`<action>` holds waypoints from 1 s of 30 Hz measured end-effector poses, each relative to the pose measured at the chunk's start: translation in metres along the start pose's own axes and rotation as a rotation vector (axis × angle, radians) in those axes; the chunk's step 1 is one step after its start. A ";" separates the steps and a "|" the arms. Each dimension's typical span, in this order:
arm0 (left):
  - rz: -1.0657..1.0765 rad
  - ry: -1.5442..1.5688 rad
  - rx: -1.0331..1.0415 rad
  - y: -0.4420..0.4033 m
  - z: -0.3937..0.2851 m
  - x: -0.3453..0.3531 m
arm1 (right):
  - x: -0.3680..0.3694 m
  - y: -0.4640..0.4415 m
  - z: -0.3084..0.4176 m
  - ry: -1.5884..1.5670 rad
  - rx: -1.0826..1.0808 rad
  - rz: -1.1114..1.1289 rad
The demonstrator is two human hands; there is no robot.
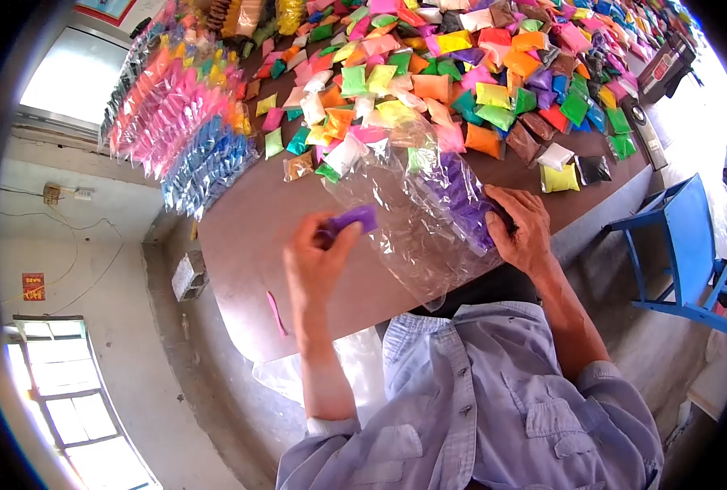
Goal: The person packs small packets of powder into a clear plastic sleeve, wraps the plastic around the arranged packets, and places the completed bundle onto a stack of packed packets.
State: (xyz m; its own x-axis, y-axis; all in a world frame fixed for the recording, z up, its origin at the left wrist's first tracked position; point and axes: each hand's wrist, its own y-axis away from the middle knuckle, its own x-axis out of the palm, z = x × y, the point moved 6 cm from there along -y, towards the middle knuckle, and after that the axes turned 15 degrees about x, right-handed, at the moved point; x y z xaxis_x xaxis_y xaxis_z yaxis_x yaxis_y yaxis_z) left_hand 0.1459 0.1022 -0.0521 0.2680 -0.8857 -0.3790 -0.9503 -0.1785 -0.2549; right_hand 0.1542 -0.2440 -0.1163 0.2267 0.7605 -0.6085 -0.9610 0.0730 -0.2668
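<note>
My left hand (314,249) is closed around a small purple packet (357,219), held above the bare brown part of the table. To its right lies a large clear plastic bag (412,253), partly filled with a row of purple packets (460,196). My right hand (523,227) grips the right side of this bag, thumb on top and fingers curled at its edge. The bag's near end looks flat and holds nothing purple. A thin pink strip (276,314) lies on the table near my left forearm.
Many colourful small packets (429,86) are heaped across the far side of the table (249,245). Filled clear bags (208,163) are stacked at the back left. A blue chair (686,241) stands at the right, and clear plastic sheeting (347,359) hangs below the near edge.
</note>
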 end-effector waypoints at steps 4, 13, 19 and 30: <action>0.087 -0.187 0.147 -0.013 -0.005 0.055 | 0.000 0.000 -0.001 -0.031 -0.002 -0.001; -0.088 -0.098 0.185 -0.033 0.025 0.109 | -0.002 -0.002 0.002 -0.026 -0.010 -0.008; -0.076 -0.140 0.297 -0.036 0.010 0.119 | -0.001 -0.001 0.003 -0.020 -0.046 -0.004; 0.039 -0.171 0.252 0.016 0.010 0.088 | -0.005 0.027 0.021 -0.065 0.004 0.214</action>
State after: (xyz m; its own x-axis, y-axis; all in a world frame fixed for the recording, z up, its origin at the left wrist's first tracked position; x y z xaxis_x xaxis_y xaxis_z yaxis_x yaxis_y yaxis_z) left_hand 0.1560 0.0257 -0.0982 0.2755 -0.8009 -0.5316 -0.8971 -0.0155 -0.4416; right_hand 0.1239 -0.2325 -0.1043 0.0070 0.7990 -0.6013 -0.9868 -0.0919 -0.1336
